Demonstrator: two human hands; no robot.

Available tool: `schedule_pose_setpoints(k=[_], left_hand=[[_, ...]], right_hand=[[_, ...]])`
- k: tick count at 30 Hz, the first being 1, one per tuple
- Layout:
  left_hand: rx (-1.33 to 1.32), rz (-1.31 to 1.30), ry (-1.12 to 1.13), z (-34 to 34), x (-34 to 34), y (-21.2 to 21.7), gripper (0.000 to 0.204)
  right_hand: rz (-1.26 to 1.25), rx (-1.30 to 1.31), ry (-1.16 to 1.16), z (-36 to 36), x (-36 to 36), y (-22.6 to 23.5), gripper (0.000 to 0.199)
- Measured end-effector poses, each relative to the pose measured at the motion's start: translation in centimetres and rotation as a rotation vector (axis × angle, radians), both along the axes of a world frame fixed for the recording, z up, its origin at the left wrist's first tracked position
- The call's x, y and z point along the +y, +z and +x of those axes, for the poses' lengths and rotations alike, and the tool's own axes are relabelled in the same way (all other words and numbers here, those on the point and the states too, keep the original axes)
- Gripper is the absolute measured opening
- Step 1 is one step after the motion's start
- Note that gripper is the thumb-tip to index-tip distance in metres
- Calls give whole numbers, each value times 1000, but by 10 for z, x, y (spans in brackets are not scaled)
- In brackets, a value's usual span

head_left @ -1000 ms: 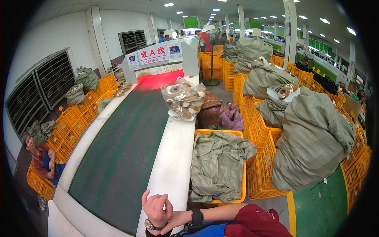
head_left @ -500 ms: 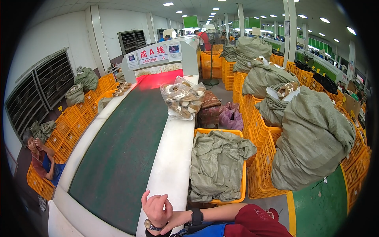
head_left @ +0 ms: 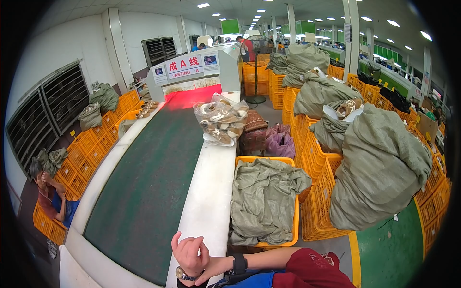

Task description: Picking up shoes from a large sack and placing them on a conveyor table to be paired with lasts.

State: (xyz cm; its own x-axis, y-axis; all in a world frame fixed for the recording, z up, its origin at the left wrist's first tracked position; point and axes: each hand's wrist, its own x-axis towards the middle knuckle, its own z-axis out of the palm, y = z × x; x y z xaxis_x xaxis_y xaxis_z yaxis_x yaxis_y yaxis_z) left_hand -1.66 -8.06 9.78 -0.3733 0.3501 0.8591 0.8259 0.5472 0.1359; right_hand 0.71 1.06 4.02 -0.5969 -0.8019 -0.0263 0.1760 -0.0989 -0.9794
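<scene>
Both my hands are together at the bottom, over the near end of the white ledge beside a dark green conveyor belt. My left hand is raised with its fingers loosely bent and apart, holding nothing. A metal wristwatch is on its wrist. My right hand, with a black band on its wrist, lies across my left wrist and clasps it; most of its fingers are hidden. Farther up the ledge sits a clear plastic bag of brown and white shoes.
An orange crate holding a crumpled grey-green sack stands right of the ledge. Stacked crates bear a bulging sack. Left of the belt, a person sits by more orange crates. A grey machine housing spans the belt's far end.
The seated person at the left has lowered their head a little toward their raised hand. My hands, the belt and the bag of shoes look the same.
</scene>
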Motion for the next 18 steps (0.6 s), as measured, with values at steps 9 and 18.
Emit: schedule_pose_setpoints(k=[9, 18], left_hand=[[8, -11, 5, -1, 1, 1, 21], [1, -20, 9, 1, -1, 0, 20]], right_hand=[[-56, 74, -18, -5, -6, -16, 76], [21, -23, 20, 2, 4, 12, 74]])
